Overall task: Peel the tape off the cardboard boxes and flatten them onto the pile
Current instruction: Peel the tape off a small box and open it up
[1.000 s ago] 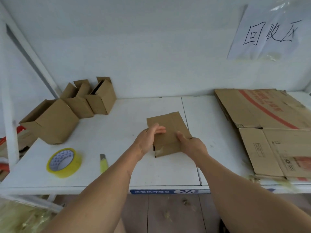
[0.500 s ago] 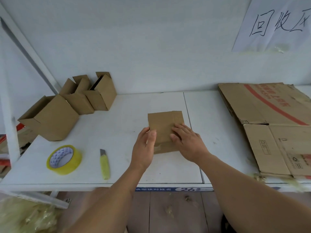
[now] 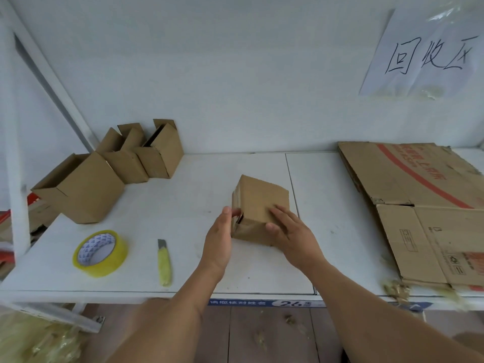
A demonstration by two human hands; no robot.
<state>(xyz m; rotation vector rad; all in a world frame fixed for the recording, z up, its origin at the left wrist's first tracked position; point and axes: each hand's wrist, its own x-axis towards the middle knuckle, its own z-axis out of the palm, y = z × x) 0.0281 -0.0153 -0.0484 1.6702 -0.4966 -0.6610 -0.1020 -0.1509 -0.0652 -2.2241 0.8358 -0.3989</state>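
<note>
A small brown box (image 3: pixel 262 203) sits in the middle of the white table (image 3: pixel 183 195). The right hand (image 3: pixel 293 234) lies on top of it with straight fingers. The left hand (image 3: pixel 218 237) touches its left side, fingers straight too. A yellow knife (image 3: pixel 164 260) and a roll of tape (image 3: pixel 100 253) lie to the left. Three open boxes (image 3: pixel 110 171) stand further back on the left. The flat cardboard pile (image 3: pixel 424 205) lies on the right.
</note>
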